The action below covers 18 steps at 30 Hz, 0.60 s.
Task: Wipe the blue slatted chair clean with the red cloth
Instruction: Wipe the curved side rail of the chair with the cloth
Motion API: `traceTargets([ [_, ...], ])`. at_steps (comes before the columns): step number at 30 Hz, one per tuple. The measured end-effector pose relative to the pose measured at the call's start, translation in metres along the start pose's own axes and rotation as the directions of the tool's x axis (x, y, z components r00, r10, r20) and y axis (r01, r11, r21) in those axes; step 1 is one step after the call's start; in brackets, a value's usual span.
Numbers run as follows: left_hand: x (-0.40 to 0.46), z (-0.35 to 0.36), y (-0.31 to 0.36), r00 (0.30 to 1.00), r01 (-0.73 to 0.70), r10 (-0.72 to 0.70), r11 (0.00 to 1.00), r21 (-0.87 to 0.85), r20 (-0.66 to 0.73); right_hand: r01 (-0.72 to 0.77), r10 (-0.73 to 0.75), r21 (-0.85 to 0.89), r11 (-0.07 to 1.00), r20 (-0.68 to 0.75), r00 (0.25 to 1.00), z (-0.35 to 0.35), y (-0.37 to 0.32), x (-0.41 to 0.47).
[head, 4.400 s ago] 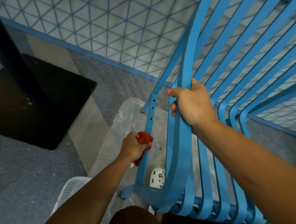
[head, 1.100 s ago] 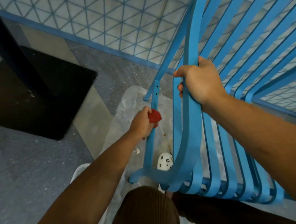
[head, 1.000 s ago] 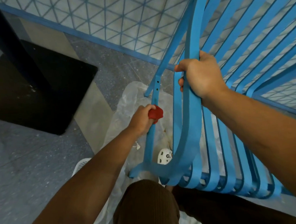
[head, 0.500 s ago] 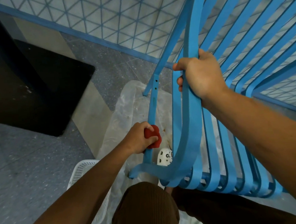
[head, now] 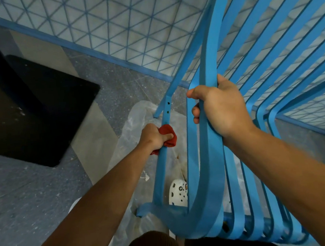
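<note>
The blue slatted chair (head: 209, 177) is tipped over in front of me, its curved slats filling the right half of the view. My right hand (head: 219, 109) grips the outermost slat of the chair. My left hand (head: 153, 137) is wrapped around a thin blue leg bar, pressing the bunched red cloth (head: 169, 135) against it about halfway along. Most of the cloth is hidden inside my fist.
A clear plastic sheet (head: 136, 120) covers the floor under the chair. A white perforated shoe (head: 177, 192) shows between the slats. A black table base (head: 42, 119) sits at left. A triangle-patterned wall with a blue skirting (head: 114, 53) runs behind.
Over the last second my left hand slid the red cloth down the leg bar, then back up a little. My right hand kept its grip on the outer slat.
</note>
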State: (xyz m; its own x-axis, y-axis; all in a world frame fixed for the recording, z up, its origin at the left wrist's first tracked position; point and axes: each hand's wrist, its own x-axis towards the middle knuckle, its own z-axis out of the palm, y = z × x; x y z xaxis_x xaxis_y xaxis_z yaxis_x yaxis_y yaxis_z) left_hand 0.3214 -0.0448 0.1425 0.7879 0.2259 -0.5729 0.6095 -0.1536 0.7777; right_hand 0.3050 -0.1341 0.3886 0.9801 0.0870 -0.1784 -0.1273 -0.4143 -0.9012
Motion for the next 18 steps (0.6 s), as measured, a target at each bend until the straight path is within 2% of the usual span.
traceTargets([
  [2, 0.012, 0.001, 0.008, 0.999, 0.040, -0.041, 0.999, -0.015, -0.017, 0.006, -0.006, 0.000, 1.000, 0.003, 1.000, -0.001, 0.001, 0.000],
  [5, 0.026, 0.000, 0.019, 0.998, 0.023, -0.028, 0.996, -0.086, -0.060, 0.011, -0.011, -0.021, 1.000, 0.002, 1.000, -0.001, 0.002, 0.002],
  [8, 0.029, -0.004, 0.033, 0.986, 0.001, -0.026, 0.989, -0.148, -0.163, 0.015, -0.015, -0.039, 0.999, 0.002, 1.000, -0.002, 0.001, 0.002],
  [10, 0.031, -0.004, 0.036, 0.977, 0.003, -0.022, 0.996, -0.089, -0.210, 0.011, -0.010, -0.046, 0.999, 0.006, 1.000, -0.002, -0.001, 0.001],
  [14, 0.018, 0.000, 0.028, 0.997, 0.008, 0.002, 0.993, 0.118, -0.081, -0.002, 0.002, -0.041, 0.999, 0.006, 1.000, -0.002, -0.002, -0.002],
  [18, 0.005, -0.001, 0.015, 0.998, -0.041, 0.048, 0.987, 0.157, -0.038, 0.001, -0.001, -0.036, 0.999, 0.011, 1.000, -0.001, -0.002, -0.002],
])
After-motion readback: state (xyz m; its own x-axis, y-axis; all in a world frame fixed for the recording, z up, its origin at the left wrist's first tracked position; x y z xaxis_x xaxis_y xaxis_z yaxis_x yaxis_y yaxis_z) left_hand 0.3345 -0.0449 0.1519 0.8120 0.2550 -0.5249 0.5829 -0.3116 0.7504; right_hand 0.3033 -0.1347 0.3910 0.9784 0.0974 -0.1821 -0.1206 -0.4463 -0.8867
